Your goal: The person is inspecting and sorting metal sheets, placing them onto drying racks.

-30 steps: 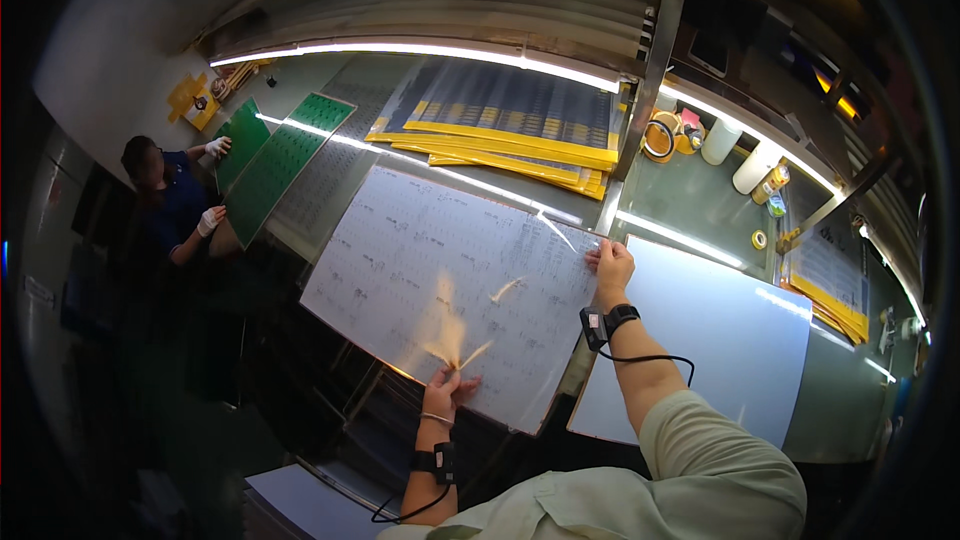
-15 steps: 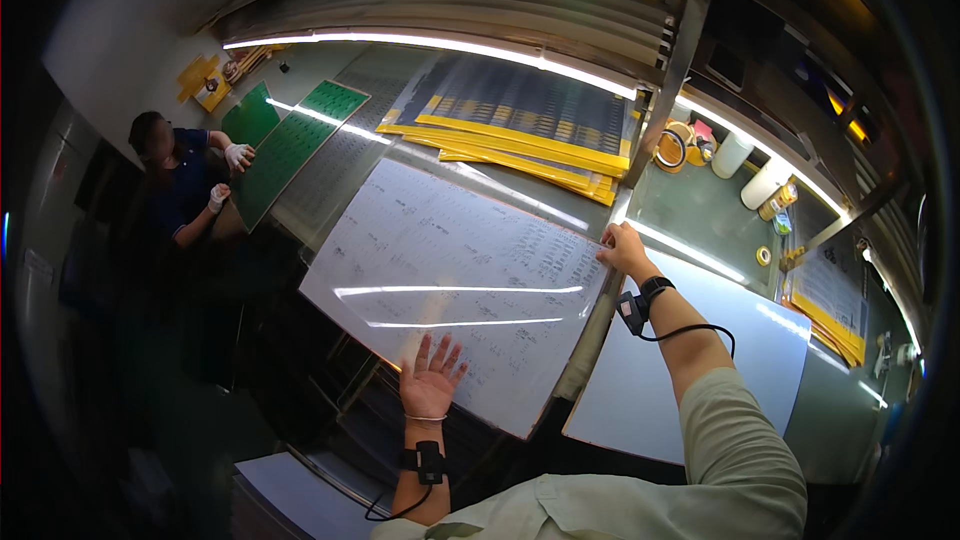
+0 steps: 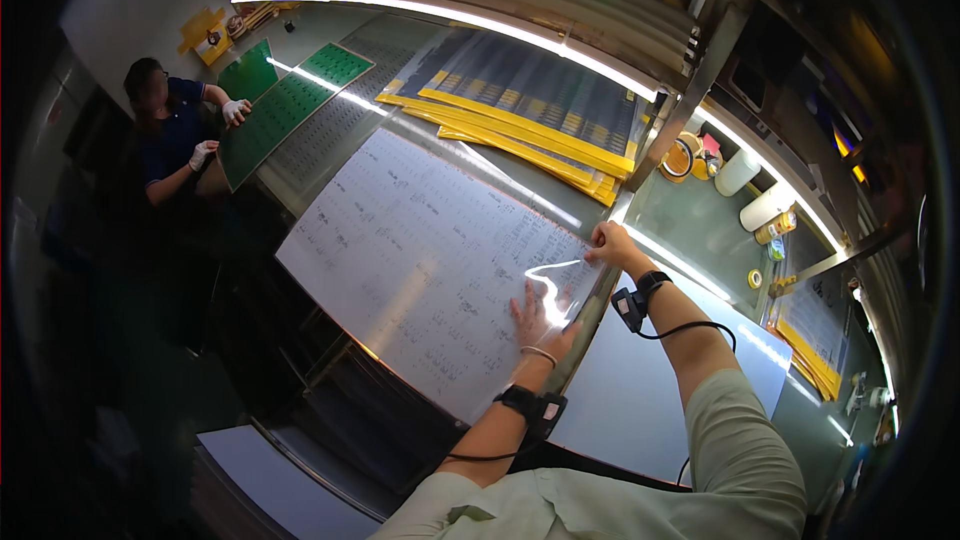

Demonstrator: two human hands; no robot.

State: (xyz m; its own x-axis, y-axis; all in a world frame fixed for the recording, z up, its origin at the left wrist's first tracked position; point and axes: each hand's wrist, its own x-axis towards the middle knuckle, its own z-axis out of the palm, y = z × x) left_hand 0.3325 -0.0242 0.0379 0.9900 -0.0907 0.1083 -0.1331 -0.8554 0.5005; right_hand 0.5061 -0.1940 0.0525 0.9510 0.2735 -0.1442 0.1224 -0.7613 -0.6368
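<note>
Two hands work one large printed sheet (image 3: 430, 260) lying mid-bench: our left hand (image 3: 540, 315) presses flat, grip open; our right hand (image 3: 610, 243) pinches its far-right corner. Smoothing looks unfinished.

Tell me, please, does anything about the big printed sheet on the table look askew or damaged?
Nothing looks damaged. The printed sheet lies flat; only its right edge lifts slightly where the right hand pinches it, with the left hand pressed flat beside it. The bright streak there looks like lamp glare.
</note>
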